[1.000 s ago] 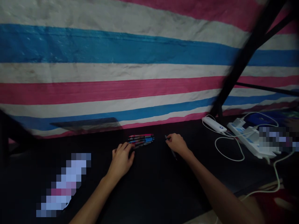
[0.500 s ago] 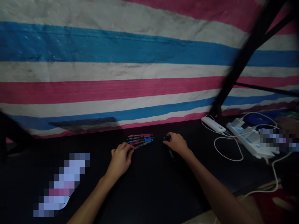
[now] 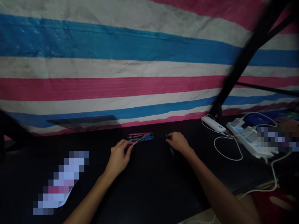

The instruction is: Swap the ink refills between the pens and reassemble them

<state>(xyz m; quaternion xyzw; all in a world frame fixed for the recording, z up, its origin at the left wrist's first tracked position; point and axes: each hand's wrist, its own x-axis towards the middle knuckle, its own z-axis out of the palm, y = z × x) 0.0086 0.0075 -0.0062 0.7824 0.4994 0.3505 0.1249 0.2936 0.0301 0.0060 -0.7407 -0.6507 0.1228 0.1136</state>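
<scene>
L hand rests on the black table. Its thumb & first finger are pressed together on a thin gray pen. That pen slants up & to the right. Its far end reaches over the pile of pens.

The pile has pink, blue & dark pens lying side by side. It sits near the back of the table, close to the striped sheet, just past the L hand's fingertips.

R hand is a bit to the right of the pile & not touching it. Its fingers are curled shut round a dark pen. One end pokes out past the fingers, up top. The other end sticks out under the hand, toward the wrist. This pen is hard to see vs. the dark table.

Both arms come in from the bottom edge, w/ the hands near each other in the middle.

Off to the right, well apart from the hands, lies a white power bank. A white cord loops on the table next to it. A white power strip w/ plugs is just beside that. A black pole leans up from behind the power bank, across the sheet.
</scene>
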